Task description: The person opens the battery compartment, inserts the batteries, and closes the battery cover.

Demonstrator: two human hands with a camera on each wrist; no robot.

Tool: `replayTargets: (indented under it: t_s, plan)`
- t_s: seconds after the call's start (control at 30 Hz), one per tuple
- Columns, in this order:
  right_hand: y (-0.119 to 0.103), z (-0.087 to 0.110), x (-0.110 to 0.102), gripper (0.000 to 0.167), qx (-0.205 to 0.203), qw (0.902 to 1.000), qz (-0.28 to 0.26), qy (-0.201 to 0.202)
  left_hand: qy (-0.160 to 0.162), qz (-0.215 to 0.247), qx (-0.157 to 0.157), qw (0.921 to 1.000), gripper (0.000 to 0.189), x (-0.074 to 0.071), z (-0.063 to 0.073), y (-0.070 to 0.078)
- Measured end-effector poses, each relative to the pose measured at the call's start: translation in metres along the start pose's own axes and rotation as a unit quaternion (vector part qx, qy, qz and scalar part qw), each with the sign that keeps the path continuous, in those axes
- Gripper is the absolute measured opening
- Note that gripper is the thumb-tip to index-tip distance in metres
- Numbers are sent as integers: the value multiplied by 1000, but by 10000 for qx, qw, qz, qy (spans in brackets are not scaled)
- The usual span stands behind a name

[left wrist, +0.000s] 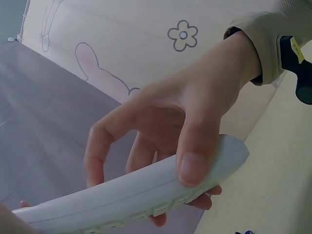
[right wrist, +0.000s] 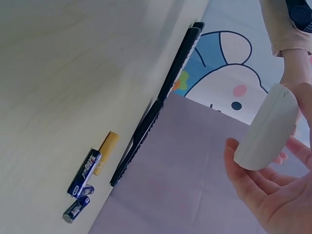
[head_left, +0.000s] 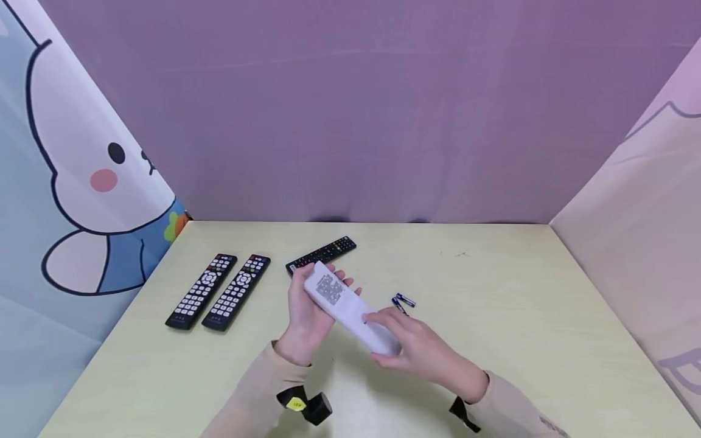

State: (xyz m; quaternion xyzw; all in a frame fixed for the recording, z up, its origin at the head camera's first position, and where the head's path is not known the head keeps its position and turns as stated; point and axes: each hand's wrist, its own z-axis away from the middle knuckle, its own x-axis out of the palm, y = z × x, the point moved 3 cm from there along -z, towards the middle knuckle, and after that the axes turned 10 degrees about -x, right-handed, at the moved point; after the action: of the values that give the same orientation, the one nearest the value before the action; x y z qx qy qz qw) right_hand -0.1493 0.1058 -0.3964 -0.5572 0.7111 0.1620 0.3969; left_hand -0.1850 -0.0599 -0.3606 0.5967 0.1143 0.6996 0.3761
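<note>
A white remote control point(head_left: 350, 307) is held tilted above the table, its back with a printed code facing up. My left hand point(head_left: 309, 313) cradles its far end from beneath, fingertips showing past the edge. My right hand point(head_left: 413, 344) grips the near end, thumb along the side and index fingertip on the back. In the left wrist view the buttons on the remote point(left wrist: 122, 202) face down, and the thumb of the right hand point(left wrist: 170, 107) presses its side. Small blue batteries point(head_left: 406, 300) lie on the table just beyond the right hand; they show larger as batteries point(right wrist: 84, 173) in the right wrist view.
Two black remotes with white buttons, the left one point(head_left: 201, 292) and the right one point(head_left: 237, 293), lie side by side on the left of the pale table point(head_left: 520, 316). Another black remote point(head_left: 328, 250) lies behind the left hand. A purple curtain point(head_left: 356, 121) hangs behind the table.
</note>
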Motion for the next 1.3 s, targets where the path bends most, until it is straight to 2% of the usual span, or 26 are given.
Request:
replayTargets:
  t_s: [0.23,0.57,0.83,1.0,1.17,1.3]
  plan:
    - [-1,-2,4,49,223,9994,-193,-190,43,141,-21,9999,28,-1,1,-4]
    - [-1,1,7,51,370,9982,-340,-315,51,-77,57,9999,27,2,2,-8]
    - [-3,2,6,58,813,9951,-429,-374,204,-85,17,9998,28,-1,2,-7]
    - [-3,3,3,53,582,9973,-445,-58,301,116,-68,9995,28,-4,1,-6]
    - [-2,0,-3,42,202,9975,-482,469,346,237,-17,9991,28,-6,1,-4]
    - [-2,-2,-8,33,-158,9941,-466,971,407,244,31,9989,28,-8,1,-1]
